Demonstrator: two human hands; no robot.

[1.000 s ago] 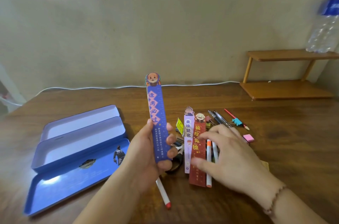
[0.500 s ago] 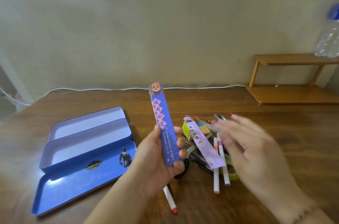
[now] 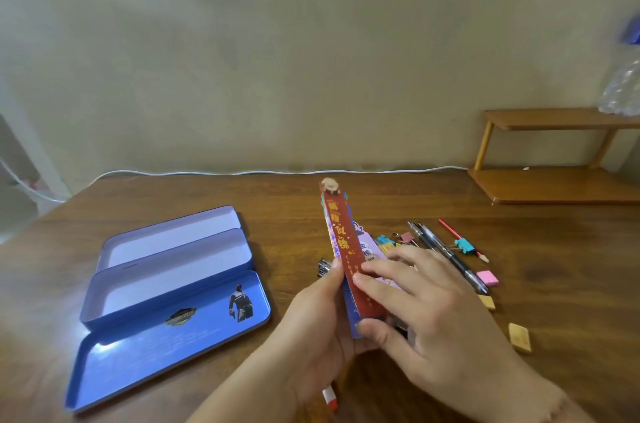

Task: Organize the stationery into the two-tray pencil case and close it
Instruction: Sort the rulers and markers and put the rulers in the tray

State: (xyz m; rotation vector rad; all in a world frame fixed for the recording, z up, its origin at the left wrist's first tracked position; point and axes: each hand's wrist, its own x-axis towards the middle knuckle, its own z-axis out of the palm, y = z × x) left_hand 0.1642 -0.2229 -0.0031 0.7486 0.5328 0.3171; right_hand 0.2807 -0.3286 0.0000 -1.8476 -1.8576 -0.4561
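Two hands: left hand (image 3: pixel 322 315) and right hand (image 3: pixel 433 311) meet on a stack of bookmarks.
Left fingers: thumb and curled fingers clamp the stack's lower end; blue bookmark (image 3: pixel 349 315) shows only as edges behind the red.
Right fingers: spread, nearly straight, index and thumb pressing the red bookmark (image 3: pixel 343 242) flat against the blue one.
Hidden: lilac bookmark (image 3: pixel 369 247) mostly under the right fingers; a white pen with a red end (image 3: pixel 329 396) peeks out below the left wrist; a dark item just beyond the left thumb is too small to name.
Beyond right fingers: pens (image 3: pixel 446 253), clips (image 3: pixel 464 246), pink eraser (image 3: pixel 487 277), tan erasers (image 3: pixel 519 337).
Case: case (image 3: pixel 166 298) lies open, well left of the left fingers, trays bare.
Surface: brown wood table (image 3: pixel 173 395); plain wall, white cable (image 3: pixel 207 173) along it; shelf (image 3: pixel 554 152) far right, bottle (image 3: pixel 621 90) cut off.
Change: one second ago the red bookmark lay on the table under the right hand; it now stands against the blue one.
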